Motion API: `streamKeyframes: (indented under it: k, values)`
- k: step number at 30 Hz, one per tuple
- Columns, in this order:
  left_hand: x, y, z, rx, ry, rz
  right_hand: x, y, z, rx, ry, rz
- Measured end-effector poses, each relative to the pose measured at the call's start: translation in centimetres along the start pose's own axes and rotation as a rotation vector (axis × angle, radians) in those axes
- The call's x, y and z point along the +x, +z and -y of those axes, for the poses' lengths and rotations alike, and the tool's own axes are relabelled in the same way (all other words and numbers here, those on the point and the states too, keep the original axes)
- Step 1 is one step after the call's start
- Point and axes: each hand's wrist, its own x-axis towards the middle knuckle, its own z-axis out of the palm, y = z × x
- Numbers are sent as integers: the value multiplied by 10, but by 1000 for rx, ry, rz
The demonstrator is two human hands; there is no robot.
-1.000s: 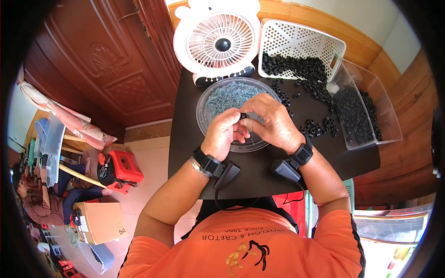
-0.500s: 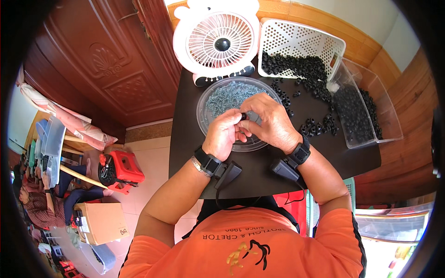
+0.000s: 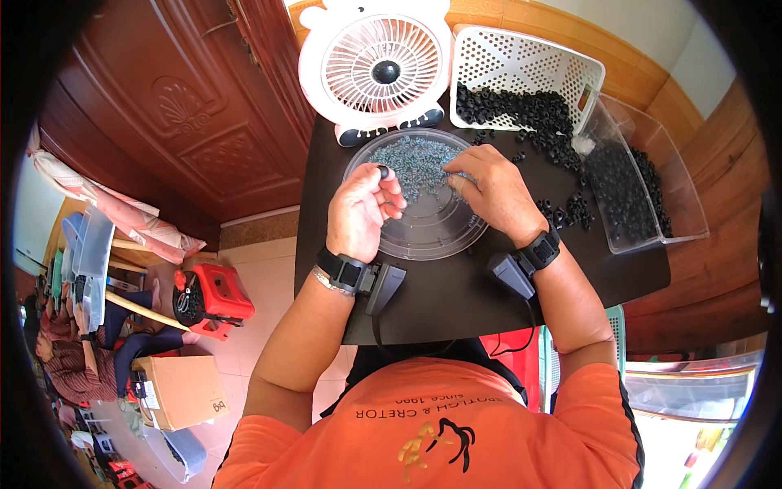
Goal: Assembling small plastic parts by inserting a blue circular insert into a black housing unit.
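My left hand point(image 3: 356, 213) is raised over the left side of a round clear plastic tray point(image 3: 432, 242), palm up. Between its thumb and finger is a small black plastic piece point(image 3: 383, 172); the other fingers curl loosely. My right hand point(image 3: 503, 194) reaches over the tray's right side, its fingertips drawn together at a spread of tiny bluish translucent pieces point(image 3: 411, 163). Whether those fingertips hold one of the pieces is too small to make out. The bluish pieces cover mostly the far half of the tray.
Behind the tray stands a white and pink fan point(image 3: 385, 72). At the far right, a white perforated basket point(image 3: 529, 65) lies tipped, spilling black pieces point(image 3: 562, 147) onto the dark table point(image 3: 440, 301). Beside it is a clear bin point(image 3: 680, 208) with more. A person point(image 3: 77, 350) sits far left.
My hands were together over the tray, working at the black piece. Now they are apart: the left has moved left with a black piece, and the right has moved right to the bluish pieces.
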Motion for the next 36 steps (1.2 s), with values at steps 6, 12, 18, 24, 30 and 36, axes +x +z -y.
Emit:
streamKeyframes:
  k: [6, 12, 18, 24, 30, 36]
  values:
    - [2, -5, 3, -25, 8, -77, -3, 14, -2, 20, 74, 156]
    - [0, 1, 7, 11, -41, -74, -5, 39, -5, -117, 31, 220]
    - [-1, 4, 8, 43, -56, -62, -3, 44, -14, 16, 17, 82]
    - [-3, 8, 11, 124, -139, 77, 3, 15, 0, 814, 433, 196]
    - [-4, 17, 13, 267, -210, 112, 5, 6, 10, 914, 410, 252]
    - [-5, 19, 12, 291, -196, 113, 4, 3, 11, 848, 418, 246]
